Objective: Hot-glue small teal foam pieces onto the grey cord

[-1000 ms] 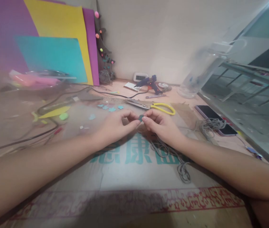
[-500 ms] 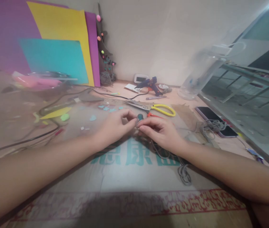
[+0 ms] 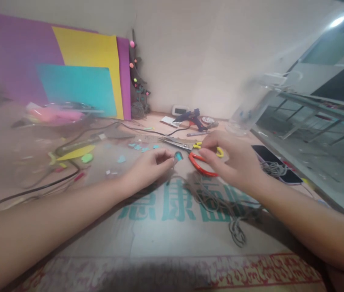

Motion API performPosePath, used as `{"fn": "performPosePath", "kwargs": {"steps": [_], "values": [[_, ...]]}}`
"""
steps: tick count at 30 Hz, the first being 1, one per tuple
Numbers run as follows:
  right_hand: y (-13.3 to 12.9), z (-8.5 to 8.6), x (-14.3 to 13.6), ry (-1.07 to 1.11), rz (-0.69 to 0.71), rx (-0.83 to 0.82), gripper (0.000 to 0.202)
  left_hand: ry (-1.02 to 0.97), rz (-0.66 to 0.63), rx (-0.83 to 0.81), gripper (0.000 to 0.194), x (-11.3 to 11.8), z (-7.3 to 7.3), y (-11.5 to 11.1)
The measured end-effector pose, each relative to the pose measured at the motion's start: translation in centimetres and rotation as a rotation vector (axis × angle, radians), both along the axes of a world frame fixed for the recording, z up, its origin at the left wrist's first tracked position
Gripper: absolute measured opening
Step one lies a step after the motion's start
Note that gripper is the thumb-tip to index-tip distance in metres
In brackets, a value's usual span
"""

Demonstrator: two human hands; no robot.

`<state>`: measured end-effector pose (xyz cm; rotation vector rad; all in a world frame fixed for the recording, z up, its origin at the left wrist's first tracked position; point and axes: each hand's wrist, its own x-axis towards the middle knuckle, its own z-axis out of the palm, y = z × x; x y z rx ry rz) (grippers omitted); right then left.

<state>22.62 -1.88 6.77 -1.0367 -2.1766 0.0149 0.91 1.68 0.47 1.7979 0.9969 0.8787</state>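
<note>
My left hand (image 3: pixel 161 162) pinches a small teal piece with a dark edge (image 3: pixel 178 156) between thumb and fingertips. What exactly the piece is, I cannot make out. To the right, my right hand (image 3: pixel 234 160) hovers at the handles of a pair of scissors (image 3: pixel 202 165), thumb and forefinger apart with nothing visible between them. It partly covers the handles, one yellow and one red; the blades lie pointing left. Thin grey cord (image 3: pixel 210 198) lies in loose loops on the printed sheet (image 3: pixel 147 239) below both hands.
At the back lie a glue gun (image 3: pixel 193 117) and a small white clock (image 3: pixel 180 110). A clear bottle (image 3: pixel 244 109) stands at right, near a phone (image 3: pixel 291 177) with cord on it. Teal scraps (image 3: pixel 121 159) and a black cable (image 3: pixel 35 184) lie left, before coloured sheets (image 3: pixel 80 87).
My right hand has let go of the teal piece and moved right to the scissors' handles. My left hand keeps its pinch. The view has tilted slightly upward.
</note>
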Motion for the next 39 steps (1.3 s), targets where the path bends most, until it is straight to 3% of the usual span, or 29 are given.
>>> {"fn": "performPosePath", "kwargs": {"steps": [5, 12, 18, 25, 29, 32, 39], "values": [[3.8, 1.1, 3.0, -0.025, -0.252, -0.131, 0.009, 0.021, 0.008, -0.029, 0.023, 0.1, -0.4, 0.3], [7.9, -0.8, 6.9, -0.092, -0.424, -0.320, 0.033, 0.053, 0.025, 0.013, 0.024, 0.1, -0.8, 0.5], [11.7, -1.5, 7.1, -0.204, -0.507, -0.381, 0.055, 0.064, -0.003, 0.052, 0.019, 0.0, -0.6, 0.6], [18.3, -2.3, 6.2, -0.110, -0.559, -0.475, 0.049, 0.062, 0.007, 0.023, 0.017, 0.1, -0.9, 0.7], [19.3, -3.2, 4.6, -0.037, -0.537, -0.511, 0.036, 0.060, 0.007, 0.053, 0.020, 0.0, -1.0, 0.7], [19.4, -3.4, 3.8, 0.036, -0.570, -0.467, 0.037, 0.039, 0.010, 0.046, 0.019, 0.0, -1.1, 0.8], [18.5, -1.5, 3.9, 0.145, -0.585, -0.425, 0.037, 0.032, -0.005, 0.041, 0.017, 0.0, -1.2, 0.7]]}}
